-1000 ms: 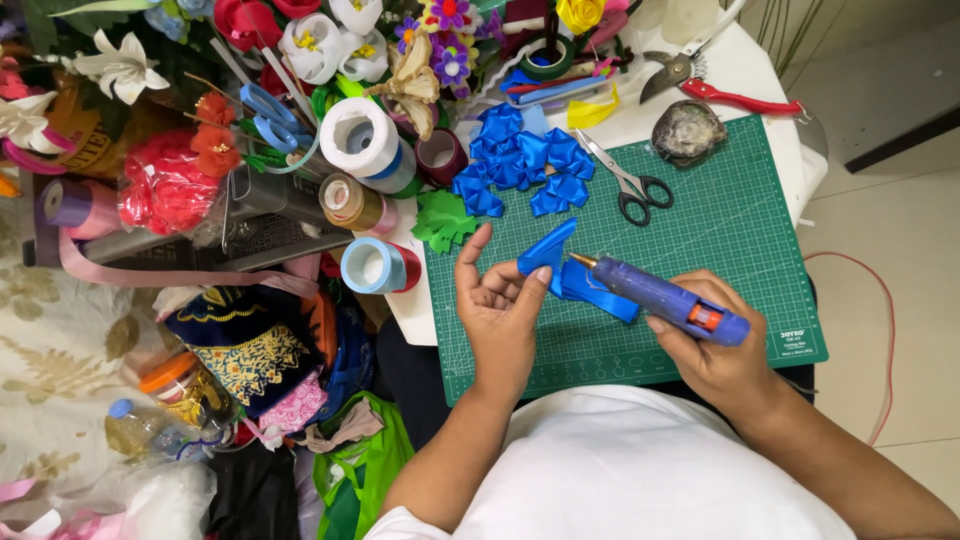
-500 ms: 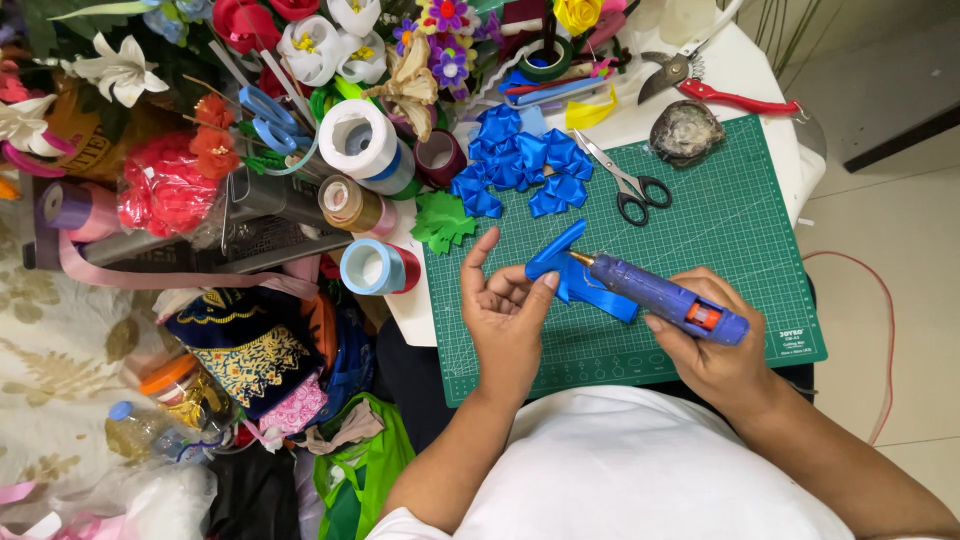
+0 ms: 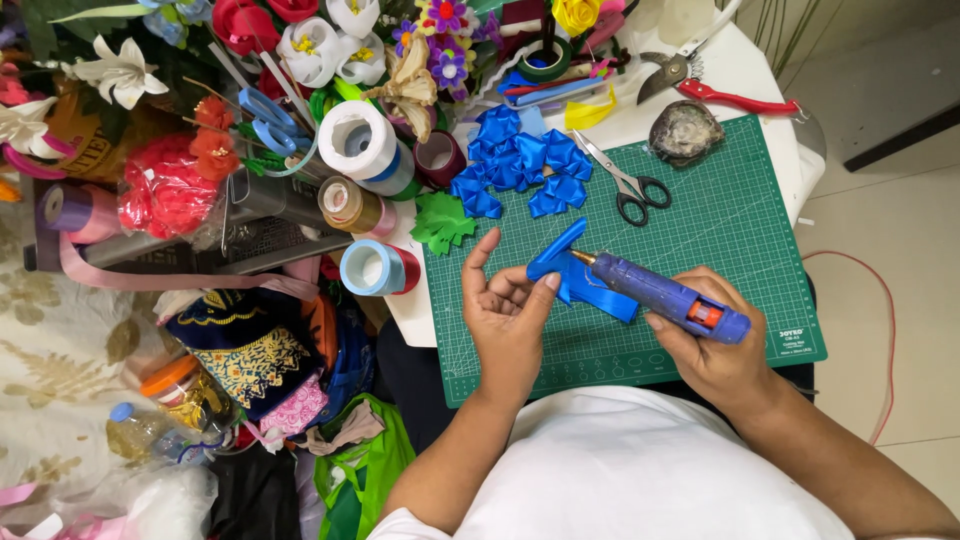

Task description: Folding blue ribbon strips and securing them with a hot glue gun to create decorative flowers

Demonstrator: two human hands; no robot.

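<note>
While my left hand (image 3: pixel 508 322) pinches a blue ribbon piece (image 3: pixel 566 272), right hand (image 3: pixel 712 352) grasping blue glue gun (image 3: pixel 660 294), folded blue ribbons (image 3: pixel 520 160) heaped on green mat (image 3: pixel 740 220), scissors (image 3: pixel 622 184) beside, 1 tape roll (image 3: pixel 372 268) at left.

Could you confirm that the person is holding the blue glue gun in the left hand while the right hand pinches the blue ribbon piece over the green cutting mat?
Not quite: the hands are swapped. The head view shows the right hand gripping the blue glue gun, while the left hand pinches the blue ribbon piece over the green cutting mat.
</note>
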